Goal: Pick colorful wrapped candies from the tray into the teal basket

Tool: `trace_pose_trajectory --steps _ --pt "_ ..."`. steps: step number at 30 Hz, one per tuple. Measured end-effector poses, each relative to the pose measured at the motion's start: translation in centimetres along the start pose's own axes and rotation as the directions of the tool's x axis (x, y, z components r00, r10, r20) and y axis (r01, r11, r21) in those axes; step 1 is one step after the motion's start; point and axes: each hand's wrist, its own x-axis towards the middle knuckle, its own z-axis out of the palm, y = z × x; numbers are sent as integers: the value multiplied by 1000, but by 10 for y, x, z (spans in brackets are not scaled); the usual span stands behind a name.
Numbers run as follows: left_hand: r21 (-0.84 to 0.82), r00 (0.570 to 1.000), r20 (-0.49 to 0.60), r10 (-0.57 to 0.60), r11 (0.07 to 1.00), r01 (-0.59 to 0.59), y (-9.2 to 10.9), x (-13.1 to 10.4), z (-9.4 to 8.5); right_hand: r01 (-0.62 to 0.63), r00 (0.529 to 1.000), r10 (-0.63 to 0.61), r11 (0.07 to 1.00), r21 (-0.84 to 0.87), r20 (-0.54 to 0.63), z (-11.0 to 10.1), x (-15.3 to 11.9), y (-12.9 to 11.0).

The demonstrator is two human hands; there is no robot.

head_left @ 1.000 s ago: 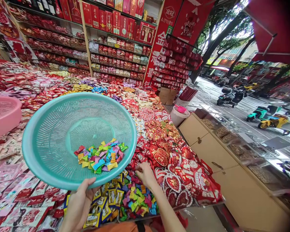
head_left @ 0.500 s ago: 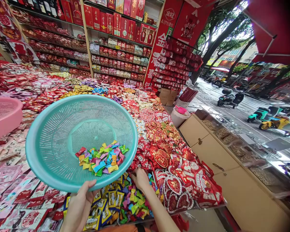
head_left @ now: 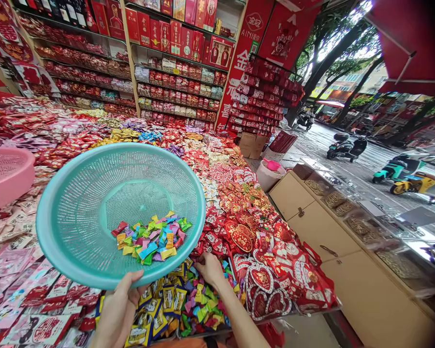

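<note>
Fingers point(head_left: 200, 266) of the right hand point(head_left: 211, 268), tips indistinct, rest at colourful candies point(head_left: 205, 303).

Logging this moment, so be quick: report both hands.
Left hand: closed, holding the teal basket by its near rim.
Right hand: at the bright candy pile; open or closed cannot be told.

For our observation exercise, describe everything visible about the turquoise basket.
The turquoise basket is round and looks plastic, with a thick rim and perforated wall and base. Its open top faces toward the camera. Multicoloured wrapped candies lie inside, lower right; the left hand holds the near rim. Whether sweets below support it is hidden.
</note>
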Motion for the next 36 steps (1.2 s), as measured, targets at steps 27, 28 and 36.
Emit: trace_pose_trajectory --steps 27,28,36 --pt "2 1000 -12 10 1000 -10 2 -1 2 93 996 -92 976 199 -13 -4 -11 10" --pt "6 1000 -9 11 1000 -11 1 0 1 103 995 -104 970 219 -6 -6 -13 10" --pt "22 1000 -7 14 1000 -14 -2 4 -4 113 988 -148 887 447 43 -20 -32 16"
